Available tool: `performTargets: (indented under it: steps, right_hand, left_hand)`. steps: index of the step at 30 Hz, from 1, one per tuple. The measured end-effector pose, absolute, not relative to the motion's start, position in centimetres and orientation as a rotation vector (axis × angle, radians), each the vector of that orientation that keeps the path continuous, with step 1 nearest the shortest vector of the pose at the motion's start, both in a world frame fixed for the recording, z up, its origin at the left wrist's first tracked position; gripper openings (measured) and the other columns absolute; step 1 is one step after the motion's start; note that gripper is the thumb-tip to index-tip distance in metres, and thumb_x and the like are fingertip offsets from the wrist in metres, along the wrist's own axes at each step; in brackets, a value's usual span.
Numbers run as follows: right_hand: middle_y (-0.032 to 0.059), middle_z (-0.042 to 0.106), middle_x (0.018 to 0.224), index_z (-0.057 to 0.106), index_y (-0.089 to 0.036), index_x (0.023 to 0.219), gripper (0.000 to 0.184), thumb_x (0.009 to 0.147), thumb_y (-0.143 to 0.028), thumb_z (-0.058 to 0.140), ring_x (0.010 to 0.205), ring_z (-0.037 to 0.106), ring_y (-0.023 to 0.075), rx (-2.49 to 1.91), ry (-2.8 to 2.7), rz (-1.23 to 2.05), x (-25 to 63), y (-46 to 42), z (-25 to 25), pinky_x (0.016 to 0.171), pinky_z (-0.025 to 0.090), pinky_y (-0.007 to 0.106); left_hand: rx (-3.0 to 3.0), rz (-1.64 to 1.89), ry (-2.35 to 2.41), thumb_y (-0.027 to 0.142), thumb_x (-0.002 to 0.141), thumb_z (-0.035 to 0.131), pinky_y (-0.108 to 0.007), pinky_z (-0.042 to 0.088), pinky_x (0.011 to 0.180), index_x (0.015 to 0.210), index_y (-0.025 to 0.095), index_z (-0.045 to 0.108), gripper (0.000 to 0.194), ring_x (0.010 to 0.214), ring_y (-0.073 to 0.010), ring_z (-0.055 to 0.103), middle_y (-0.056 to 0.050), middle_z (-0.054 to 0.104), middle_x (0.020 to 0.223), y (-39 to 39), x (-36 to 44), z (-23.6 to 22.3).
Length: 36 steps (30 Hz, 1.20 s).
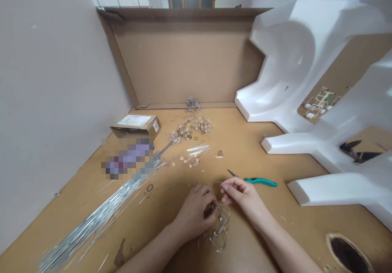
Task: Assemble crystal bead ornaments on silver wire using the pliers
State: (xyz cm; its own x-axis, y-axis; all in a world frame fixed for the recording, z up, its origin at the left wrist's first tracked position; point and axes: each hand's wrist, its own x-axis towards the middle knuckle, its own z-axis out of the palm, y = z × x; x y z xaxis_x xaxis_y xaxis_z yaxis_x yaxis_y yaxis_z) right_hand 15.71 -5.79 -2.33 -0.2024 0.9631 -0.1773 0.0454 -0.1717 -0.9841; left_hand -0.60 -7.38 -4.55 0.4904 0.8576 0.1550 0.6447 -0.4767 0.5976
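Note:
My left hand is closed, its fingers curled around a bent wire piece whose loops and small clear beads hang out below it. A dark spot shows between thumb and fingers; I cannot make out what it is. Just to the right, my right hand pinches the end of a thin wire that runs toward the left hand. Behind the right hand lies a pair of pliers with a teal handle and a dark pointed tip, partly covered by the hand.
A long bundle of straight wires crosses the table's left side. Beyond are a small cardboard box, piles of bent wire loops, loose clear discs and a dark ring. White foam pieces line the right; a round hole sits at front right.

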Motion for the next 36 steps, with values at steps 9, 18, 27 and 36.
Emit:
performTargets:
  steps: [9,18,27,36]
  right_hand:
    - [-0.0014,0.056,0.057,0.059,-0.019,0.070,0.018,0.077,-0.035,0.053,0.055,0.051,0.0122,-1.334,-1.708,1.084,17.8,-8.0,-1.9,0.055,0.039,0.023]
    - [0.0035,0.058,0.077,0.062,-0.021,0.083,0.019,0.084,-0.019,0.043,0.069,0.055,0.0132,-1.208,-2.220,0.730,17.3,-9.8,-2.8,0.063,0.043,0.024]
    - [0.0032,0.054,0.076,0.060,-0.020,0.079,0.026,0.088,-0.020,0.035,0.064,0.051,0.0129,-1.250,-2.516,0.355,16.1,-10.2,-2.4,0.056,0.036,0.024]
    - [0.0004,0.054,0.067,0.058,-0.018,0.071,0.016,0.081,-0.019,0.046,0.063,0.050,0.0120,-1.280,-2.198,0.883,17.1,-7.7,-1.5,0.059,0.038,0.023]
  left_hand:
    - [2.296,0.636,1.174,0.004,0.062,0.044,-0.028,0.036,0.072,0.076,0.018,0.044,0.021,0.082,-0.0171,0.042,-0.002,0.049,0.084,-7.3,-0.7,-5.1]
    - [2.322,0.628,1.163,0.006,0.063,0.043,-0.029,0.036,0.073,0.078,0.019,0.041,0.020,0.082,-0.0177,0.040,-0.002,0.047,0.086,-7.3,-0.8,-5.2]
    - [2.328,0.660,1.160,0.007,0.063,0.044,-0.029,0.036,0.073,0.078,0.019,0.042,0.019,0.082,-0.0178,0.041,-0.002,0.047,0.085,-7.3,-0.9,-5.4]
    - [2.260,0.667,1.037,0.012,0.065,0.053,-0.031,0.038,0.081,0.091,0.019,0.051,0.028,0.089,-0.0192,0.044,-0.003,0.052,0.093,-7.8,-1.7,-3.2]
